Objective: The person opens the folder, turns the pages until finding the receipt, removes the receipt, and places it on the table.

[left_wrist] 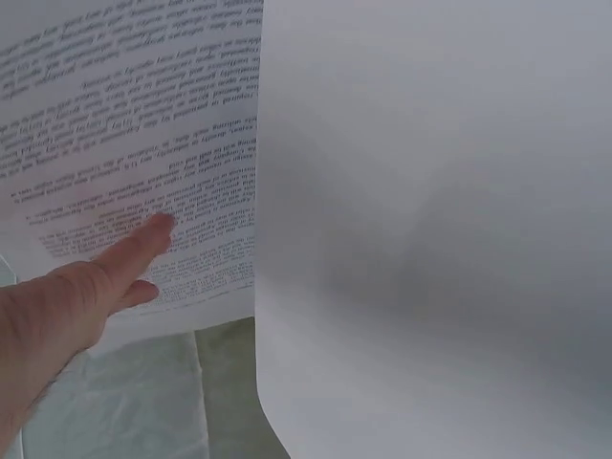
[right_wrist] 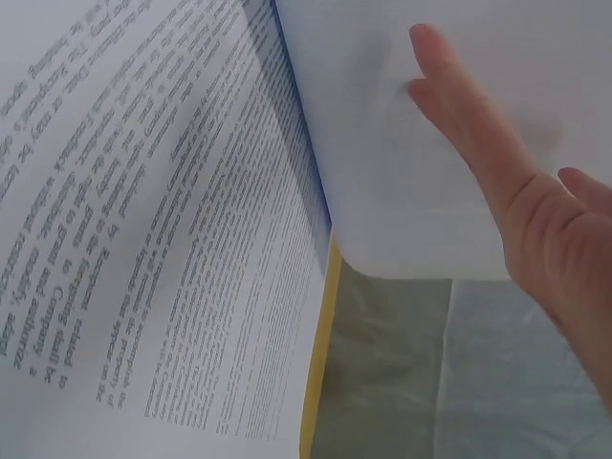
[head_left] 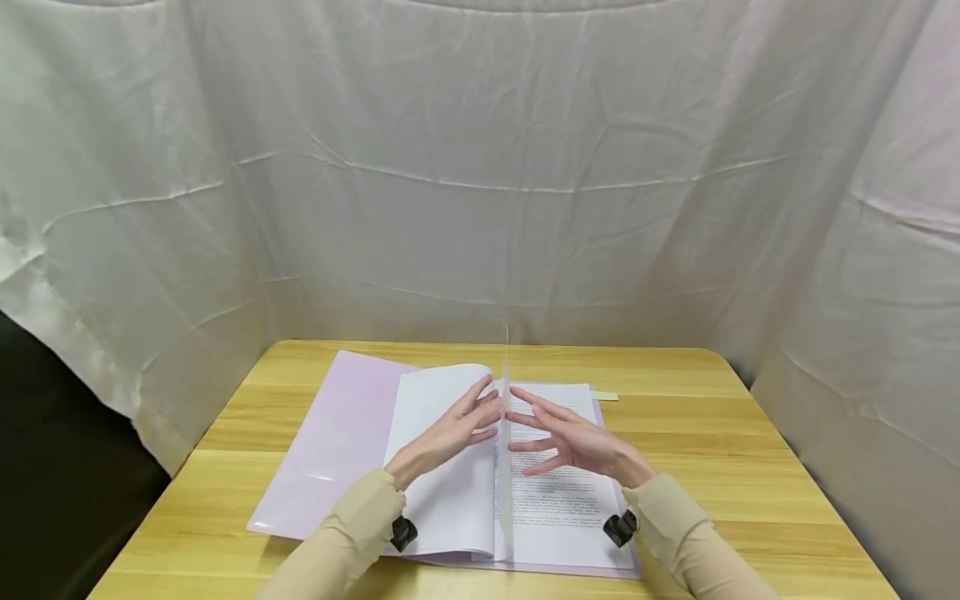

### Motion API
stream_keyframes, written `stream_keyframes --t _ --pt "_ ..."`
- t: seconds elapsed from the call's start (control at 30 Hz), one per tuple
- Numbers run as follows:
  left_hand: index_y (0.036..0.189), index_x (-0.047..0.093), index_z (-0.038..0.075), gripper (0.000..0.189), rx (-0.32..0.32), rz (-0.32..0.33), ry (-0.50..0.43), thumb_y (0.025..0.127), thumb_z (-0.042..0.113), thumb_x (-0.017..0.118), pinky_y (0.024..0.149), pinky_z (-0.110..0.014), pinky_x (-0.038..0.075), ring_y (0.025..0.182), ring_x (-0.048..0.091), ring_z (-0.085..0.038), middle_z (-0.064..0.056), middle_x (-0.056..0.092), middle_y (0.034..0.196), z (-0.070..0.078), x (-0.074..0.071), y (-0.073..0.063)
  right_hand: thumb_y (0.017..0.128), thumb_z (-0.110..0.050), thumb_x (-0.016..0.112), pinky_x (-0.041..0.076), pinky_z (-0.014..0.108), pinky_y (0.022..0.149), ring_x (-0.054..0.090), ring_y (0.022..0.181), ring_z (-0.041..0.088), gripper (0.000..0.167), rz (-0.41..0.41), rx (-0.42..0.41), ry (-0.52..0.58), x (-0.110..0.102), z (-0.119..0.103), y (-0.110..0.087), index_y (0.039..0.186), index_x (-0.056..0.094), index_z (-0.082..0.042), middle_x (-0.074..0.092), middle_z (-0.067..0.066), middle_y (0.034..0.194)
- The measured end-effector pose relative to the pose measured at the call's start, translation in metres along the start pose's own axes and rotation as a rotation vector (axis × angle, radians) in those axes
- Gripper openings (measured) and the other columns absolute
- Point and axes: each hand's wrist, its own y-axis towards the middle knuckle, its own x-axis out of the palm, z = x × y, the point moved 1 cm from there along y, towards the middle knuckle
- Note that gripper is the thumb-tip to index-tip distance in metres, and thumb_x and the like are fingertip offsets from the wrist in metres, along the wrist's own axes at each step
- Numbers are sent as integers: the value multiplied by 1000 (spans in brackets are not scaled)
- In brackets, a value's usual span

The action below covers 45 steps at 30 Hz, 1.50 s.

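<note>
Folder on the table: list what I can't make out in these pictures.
- Head view: lines on the printed page are too small to read; the right hand covers some.
- Head view: the upright sheet stands nearly edge-on, so its faces barely show.
- Head view: part of the lilac folder is hidden by the white page lying over it.
- Left wrist view: the left hand is cut off by the left edge.

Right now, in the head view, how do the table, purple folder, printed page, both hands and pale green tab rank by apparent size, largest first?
1. Table
2. Purple folder
3. Printed page
4. Left hand and right hand: too alike to rank apart
5. Pale green tab
</note>
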Motion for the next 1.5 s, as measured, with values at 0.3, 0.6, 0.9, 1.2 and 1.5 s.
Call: stream_keyframes --t 0.3,0.6,0.9,1.2,1.5 --pt "162 6 10 82 -48 129 4 102 40 53 111 -54 47 139 49 -43 -26 35 159 4 -1 2 112 -33 26 48 64 104 39 144 49 56 23 -2 -46 -1 1 0 164 6 -27 11 20 170" --pt "153 30 4 60 -22 136 16 99 19 53 85 -35 61 103 69 -18 -29 60 133 1 -6 2 112 -33 25 49 63 104 41 144 48 58 9 -11 -82 -3 1 0 164 2 -18 11 21 169" --pt "154 26 0 64 -10 231 89 96 4 54 82 -38 62 91 70 -19 -31 63 127 -7 -17 1 111 -39 32 51 58 104 45 139 51 59 180 -2 -166 -29 4 0 162 18 -13 25 27 164" --pt "153 31 0 87 -187 393 260 81 8 79 87 -46 60 101 69 -32 -27 65 123 -20 -45 -5 108 -25 45 44 57 112 46 137 50 56 521 41 -403 -83 23 6 153 32 5 38 33 155" --pt "156 13 -9 113 -323 417 568 76 21 87 120 -59 32 146 33 -48 -34 30 158 -32 -74 -19 92 -13 68 37 63 113 44 135 54 59 736 108 -920 -118 35 19 142 47 8 48 35 145"
